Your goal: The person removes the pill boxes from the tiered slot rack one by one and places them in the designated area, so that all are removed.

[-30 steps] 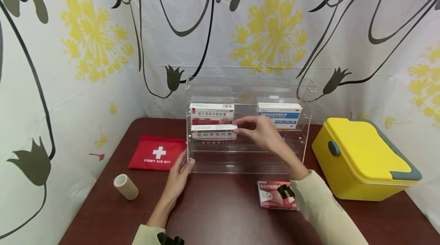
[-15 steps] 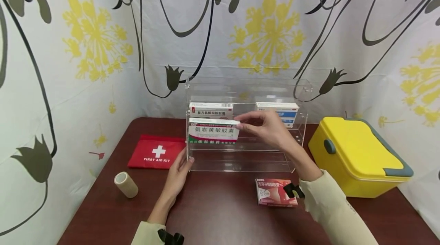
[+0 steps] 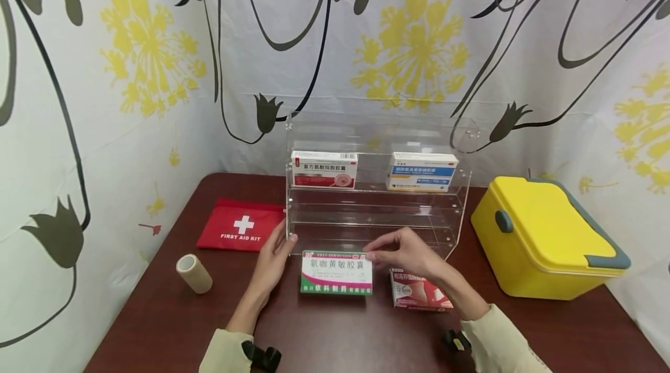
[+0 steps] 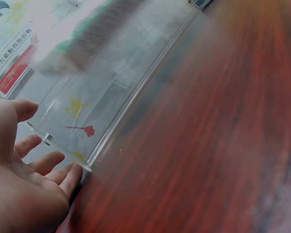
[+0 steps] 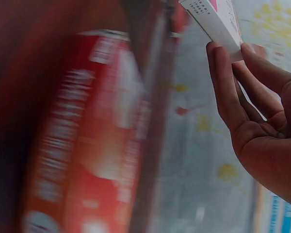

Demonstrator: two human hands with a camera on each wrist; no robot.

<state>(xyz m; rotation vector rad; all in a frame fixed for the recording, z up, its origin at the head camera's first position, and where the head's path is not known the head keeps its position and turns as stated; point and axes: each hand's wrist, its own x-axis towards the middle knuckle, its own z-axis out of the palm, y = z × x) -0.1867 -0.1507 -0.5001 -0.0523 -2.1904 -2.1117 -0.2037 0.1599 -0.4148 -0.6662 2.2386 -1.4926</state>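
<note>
My right hand (image 3: pixel 405 254) pinches the upper right corner of a white, green and pink medicine box (image 3: pixel 337 274), held tilted in front of a clear acrylic display rack (image 3: pixel 335 236). In the right wrist view, the thumb and fingers (image 5: pixel 223 63) meet at one end of this box (image 5: pixel 218 22). My left hand (image 3: pixel 269 259) holds the rack's lower left side, thumb in front and fingers outside the panel. In the left wrist view, its fingertips (image 4: pixel 75 172) are at the panel's edge. A red medicine box (image 3: pixel 419 291) lies on the table, partly behind the right wrist.
On the rack's shelf stand a red-and-white box (image 3: pixel 324 170) and a blue-and-white box (image 3: pixel 423 172). A red first aid pouch (image 3: pixel 241 225) and a beige roll (image 3: pixel 194 274) lie to the left. A yellow lidded case (image 3: pixel 546 239) stands at the right.
The right hand has brought the medicine box off the rack, down and toward me, and its printed front now shows fully. The left hand stays at the rack's side.
</note>
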